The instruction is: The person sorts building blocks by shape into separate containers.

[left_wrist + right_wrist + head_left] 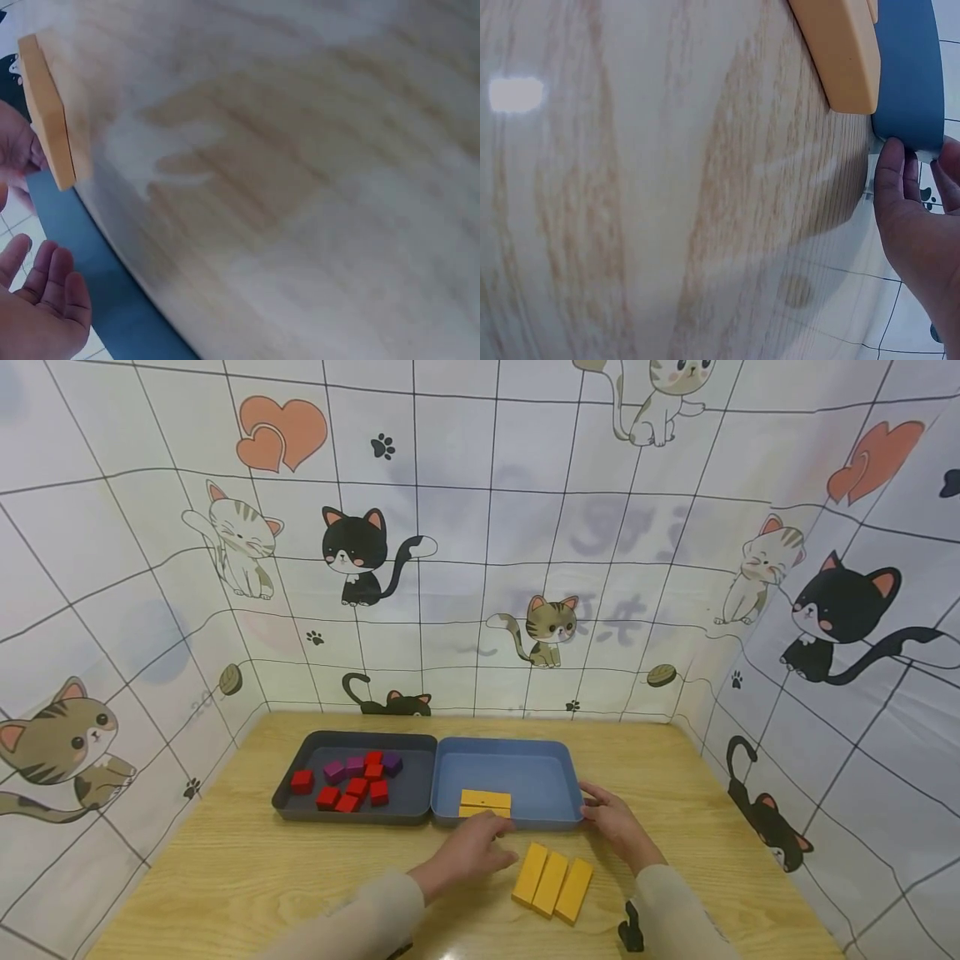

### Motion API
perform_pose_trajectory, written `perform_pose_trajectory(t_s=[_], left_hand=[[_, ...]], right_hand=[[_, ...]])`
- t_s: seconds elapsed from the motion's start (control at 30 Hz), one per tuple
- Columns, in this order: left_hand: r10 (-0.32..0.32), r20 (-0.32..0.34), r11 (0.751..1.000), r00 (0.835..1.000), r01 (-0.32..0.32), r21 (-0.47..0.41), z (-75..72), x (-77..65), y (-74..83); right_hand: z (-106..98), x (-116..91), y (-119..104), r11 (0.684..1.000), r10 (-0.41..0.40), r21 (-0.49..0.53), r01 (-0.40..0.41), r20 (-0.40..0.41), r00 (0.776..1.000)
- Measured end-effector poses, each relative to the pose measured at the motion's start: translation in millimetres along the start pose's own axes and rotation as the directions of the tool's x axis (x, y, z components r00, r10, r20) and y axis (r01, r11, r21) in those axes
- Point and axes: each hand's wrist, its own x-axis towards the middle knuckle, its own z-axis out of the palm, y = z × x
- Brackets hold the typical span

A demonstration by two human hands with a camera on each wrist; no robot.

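My left hand hovers just in front of the blue tray, its fingers loosely bent and holding nothing. In the left wrist view that same left hand is beside the tray's outer wall. At the tray's front right corner, my right hand grips the edge, and its fingers meet the corner in the right wrist view. Two yellow blocks lie inside the tray along its front wall. Three more yellow blocks rest side by side on the table, between my forearms.
A dark grey tray adjoins the blue one on the left, with several red cubes and purple cubes in it. Both stand on a wooden table. Cat-printed sheets enclose the back and sides.
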Motion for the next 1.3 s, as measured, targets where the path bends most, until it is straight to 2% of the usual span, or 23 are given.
perform_pose_trajectory(t_s=[0.17,0.47,0.93,1.3], left_hand=[[-0.028,0.034,1.000,0.999,0.028,-0.002,7.3,-3.1,2.3],[-0.092,0.130,0.994,0.987,0.083,0.070,20.6,-6.0,5.9],[-0.106,0.138,0.988,0.985,0.088,0.125,22.0,-8.6,14.5],[-0.085,0.095,0.982,0.992,0.067,0.175,14.7,-12.2,7.8]], right_hand=[[0,0,0,1.000,0.011,-0.005,-0.011,-0.007,1.000],[1,0,-1,1.000,-0.005,0.002,0.005,0.002,1.000],[1,1,1,1.000,-0.005,0.005,0.005,-0.010,1.000],[2,0,-2,1.000,-0.001,-0.003,0.001,-0.005,1.000]])
